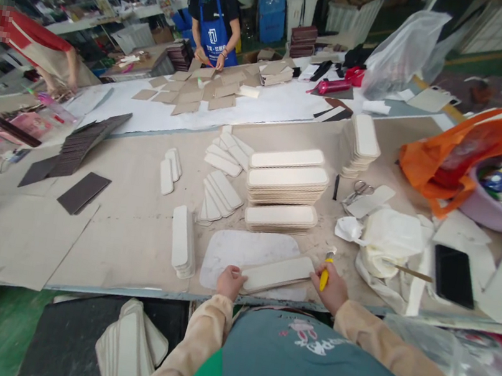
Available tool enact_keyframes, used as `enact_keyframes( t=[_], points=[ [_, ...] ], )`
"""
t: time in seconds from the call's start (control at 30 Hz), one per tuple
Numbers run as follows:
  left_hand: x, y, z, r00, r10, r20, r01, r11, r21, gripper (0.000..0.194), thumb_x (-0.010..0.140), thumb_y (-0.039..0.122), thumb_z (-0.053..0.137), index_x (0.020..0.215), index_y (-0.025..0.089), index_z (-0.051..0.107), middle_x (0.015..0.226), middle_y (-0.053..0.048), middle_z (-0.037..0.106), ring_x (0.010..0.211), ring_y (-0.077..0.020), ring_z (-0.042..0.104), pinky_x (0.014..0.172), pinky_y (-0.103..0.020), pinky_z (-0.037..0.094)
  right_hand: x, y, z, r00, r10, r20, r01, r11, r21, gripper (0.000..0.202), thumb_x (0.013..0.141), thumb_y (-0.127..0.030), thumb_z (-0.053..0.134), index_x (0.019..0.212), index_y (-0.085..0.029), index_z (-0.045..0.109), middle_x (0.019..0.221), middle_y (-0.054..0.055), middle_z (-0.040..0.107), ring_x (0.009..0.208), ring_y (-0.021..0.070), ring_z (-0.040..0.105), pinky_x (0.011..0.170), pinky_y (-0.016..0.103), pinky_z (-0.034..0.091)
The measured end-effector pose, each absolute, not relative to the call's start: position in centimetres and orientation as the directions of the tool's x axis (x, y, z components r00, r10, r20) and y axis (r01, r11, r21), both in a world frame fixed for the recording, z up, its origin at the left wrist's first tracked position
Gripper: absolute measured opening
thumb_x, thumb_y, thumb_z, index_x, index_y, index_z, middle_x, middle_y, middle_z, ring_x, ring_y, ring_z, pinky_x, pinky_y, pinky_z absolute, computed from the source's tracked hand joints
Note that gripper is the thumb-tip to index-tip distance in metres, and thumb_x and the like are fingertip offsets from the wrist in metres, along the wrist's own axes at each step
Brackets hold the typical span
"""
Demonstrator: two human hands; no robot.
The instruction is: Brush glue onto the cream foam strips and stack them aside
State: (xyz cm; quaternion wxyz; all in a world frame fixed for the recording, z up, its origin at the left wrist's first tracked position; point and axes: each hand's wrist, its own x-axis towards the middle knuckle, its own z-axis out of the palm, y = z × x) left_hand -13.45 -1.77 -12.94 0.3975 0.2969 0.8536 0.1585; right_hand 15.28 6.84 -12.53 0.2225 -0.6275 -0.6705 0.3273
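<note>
A long cream piece with rounded ends (276,273) lies on a pale mat (241,251) at the near edge of the table. My left hand (230,282) pinches its left end. My right hand (331,287) touches its right end and grips a yellow-handled brush (326,271), bristles pointing up. Stacks of the same cream pieces (285,184) stand just beyond the mat, and a small stack (183,239) lies to the left.
A black phone (453,275), white cloth (388,237), scissors (358,191), an orange bag (461,153) and a lilac basin (493,208) sit to the right. Dark panels (83,147) lie on the left. Two other people work at the far side. More cream pieces (130,346) are below the table.
</note>
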Motion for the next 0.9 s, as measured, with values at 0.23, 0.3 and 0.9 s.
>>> enact_keyframes(
  t=[0.23,0.3,0.9],
  points=[
    [-13.1,-1.9,-13.1,-0.483,0.655,-0.582,0.427,0.756,0.496,0.031,0.073,0.027,0.065,0.102,0.016,0.057,0.073,-0.001,0.069,0.072,-0.0139,0.064,0.063,-0.022,0.042,15.4,7.0,-12.9,-0.113,0.985,-0.134,0.71,-0.014,-0.704,0.016,0.073,-0.034,0.052,0.076,-0.025,0.04,0.065,-0.001,0.059,0.058,0.0207,0.058,0.057,0.031,0.041],
    [-13.1,-1.8,-13.0,-0.483,0.658,-0.578,0.439,0.753,0.49,0.03,0.073,0.026,0.064,0.1,0.016,0.057,0.073,-0.001,0.069,0.072,-0.014,0.064,0.064,-0.022,0.042,15.4,7.0,-12.9,-0.118,0.985,-0.13,0.715,-0.007,-0.699,0.016,0.073,-0.034,0.053,0.075,-0.024,0.04,0.065,0.0,0.059,0.057,0.0209,0.058,0.056,0.031,0.04],
    [-12.5,-1.1,-12.1,-0.472,0.731,-0.493,0.635,0.67,0.385,0.024,0.075,0.029,0.06,0.097,0.018,0.059,0.09,-0.004,0.064,0.082,-0.0155,0.06,0.072,-0.025,0.041,15.4,7.8,-13.1,-0.184,0.974,-0.135,0.788,0.064,-0.613,0.011,0.075,-0.022,0.051,0.078,-0.023,0.041,0.067,0.002,0.057,0.062,0.0197,0.056,0.056,0.029,0.038]
  ],
)
